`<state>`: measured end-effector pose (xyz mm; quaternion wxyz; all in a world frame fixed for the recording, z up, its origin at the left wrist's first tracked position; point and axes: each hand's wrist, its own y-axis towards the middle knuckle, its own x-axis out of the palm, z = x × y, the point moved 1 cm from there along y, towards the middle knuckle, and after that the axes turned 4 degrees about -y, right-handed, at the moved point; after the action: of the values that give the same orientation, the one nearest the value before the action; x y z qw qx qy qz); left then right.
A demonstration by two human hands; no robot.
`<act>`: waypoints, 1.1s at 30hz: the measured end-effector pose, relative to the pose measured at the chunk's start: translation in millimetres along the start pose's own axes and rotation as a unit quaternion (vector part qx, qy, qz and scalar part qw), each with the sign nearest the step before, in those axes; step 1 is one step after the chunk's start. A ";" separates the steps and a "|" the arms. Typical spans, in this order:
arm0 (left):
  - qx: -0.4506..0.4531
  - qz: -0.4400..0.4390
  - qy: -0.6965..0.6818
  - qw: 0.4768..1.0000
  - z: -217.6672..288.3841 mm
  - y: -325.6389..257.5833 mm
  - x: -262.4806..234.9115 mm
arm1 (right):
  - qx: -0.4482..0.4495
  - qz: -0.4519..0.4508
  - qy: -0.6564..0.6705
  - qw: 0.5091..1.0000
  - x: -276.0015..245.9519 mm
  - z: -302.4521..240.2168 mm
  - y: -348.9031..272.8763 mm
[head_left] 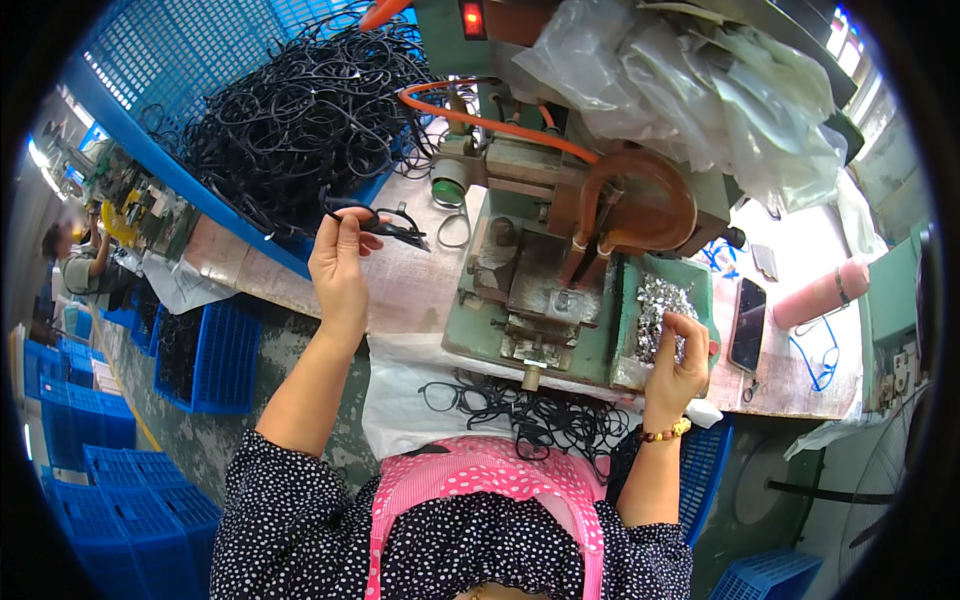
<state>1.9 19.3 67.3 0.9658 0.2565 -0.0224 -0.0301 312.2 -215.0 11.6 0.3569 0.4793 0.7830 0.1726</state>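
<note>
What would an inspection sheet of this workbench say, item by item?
Surface: worn wooden bench, mostly covered.
Job's things: black eyeglass frame; tray of small silver parts; green press machine.
Clutter: phone, pink bottle, plastic bags.
Grips: left hand pinches the frame; right hand picks at the silver parts.
Cables: orange hose; blue cord.
Surroundings: blue crate of black frames; another person far left.

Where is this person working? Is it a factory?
Probably a small factory workshop. A green metal bench press machine stands on the table, a blue plastic crate holds piled black eyeglass frames, and the left hand holds one.
</note>
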 end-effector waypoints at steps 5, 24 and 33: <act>-0.060 0.021 -0.083 0.994 26.4 -5.5 1.1 | -0.027 0.013 -0.023 0.999 -1.4 -8.3 4.4; -0.022 -0.183 -0.216 0.959 114.3 -6.0 59.9 | 0.144 -0.131 0.428 0.882 45.1 -128.4 17.8; -0.018 -0.183 -0.210 0.960 112.3 -6.1 60.5 | 0.157 -0.169 0.432 0.872 44.5 -122.4 18.5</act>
<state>55.4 -45.6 163.3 0.9217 0.2269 -0.1770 -0.2602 222.4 -158.5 89.4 -0.0727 0.2670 0.9449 0.1746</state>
